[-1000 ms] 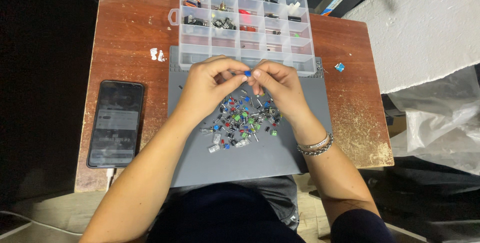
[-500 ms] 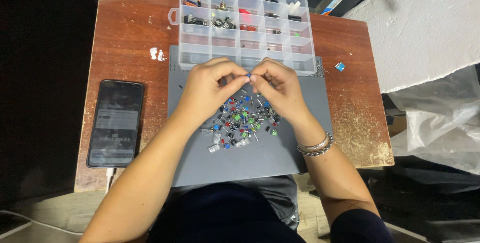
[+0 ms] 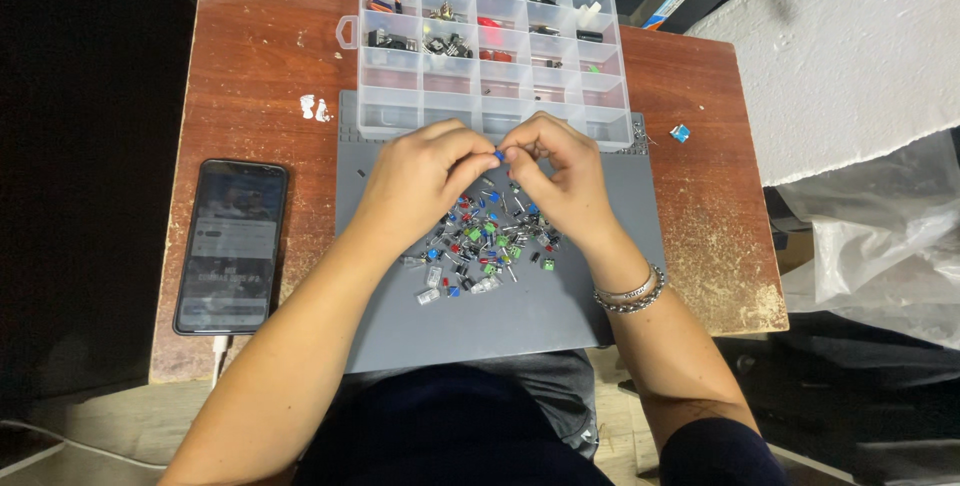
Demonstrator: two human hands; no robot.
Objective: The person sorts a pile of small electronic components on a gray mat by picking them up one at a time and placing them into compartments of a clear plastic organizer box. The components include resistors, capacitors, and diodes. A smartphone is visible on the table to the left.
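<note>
My left hand (image 3: pixel 425 181) and my right hand (image 3: pixel 560 178) meet fingertip to fingertip above a grey mat (image 3: pixel 560 321), together pinching one small blue component (image 3: pixel 498 156). Under them lies a loose pile of small electronic parts (image 3: pixel 480 246) in blue, green, red and silver. Just beyond the hands stands a clear plastic organiser box (image 3: pixel 490 46) with several compartments, a few holding dark, red and white parts. A beaded bracelet sits on my right wrist.
A black phone (image 3: pixel 232 246) with a lit screen lies on the wooden table (image 3: pixel 260 76) left of the mat. Small white scraps (image 3: pixel 315 108) sit near the mat's far left corner, a small blue part (image 3: pixel 680 133) at the right. Clear plastic sheeting (image 3: pixel 870 246) lies off the table's right edge.
Both hands stay over the pile, pinching the blue component; only the fingers shift slightly.
</note>
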